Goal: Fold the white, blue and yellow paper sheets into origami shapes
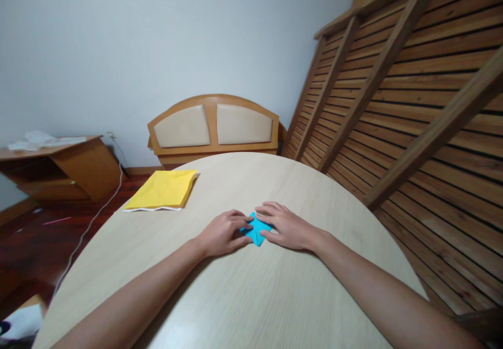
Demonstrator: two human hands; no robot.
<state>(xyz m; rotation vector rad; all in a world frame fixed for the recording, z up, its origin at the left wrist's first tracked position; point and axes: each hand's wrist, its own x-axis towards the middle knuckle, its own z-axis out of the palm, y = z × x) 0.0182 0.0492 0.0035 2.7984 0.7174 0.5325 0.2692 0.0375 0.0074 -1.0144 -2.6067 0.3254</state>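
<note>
A small piece of folded blue paper (257,228) lies on the table, diamond-shaped, with a crease running down its middle. My left hand (225,232) rests at its left edge, fingertips and thumb touching the paper. From the other side, my right hand (288,227) touches the right part with its fingers stretched out and its thumb on the lower right edge. Both hands lie low over the tabletop with fingers apart. Fingertips cover the paper's side corners.
The round pale wooden table (298,296) fills the foreground. A yellow sheet stack (162,189) lies at its left edge. Behind stands a headboard (213,123); wooden slats (377,118) lean at right. A desk (84,163) and a cable (92,226) are at left.
</note>
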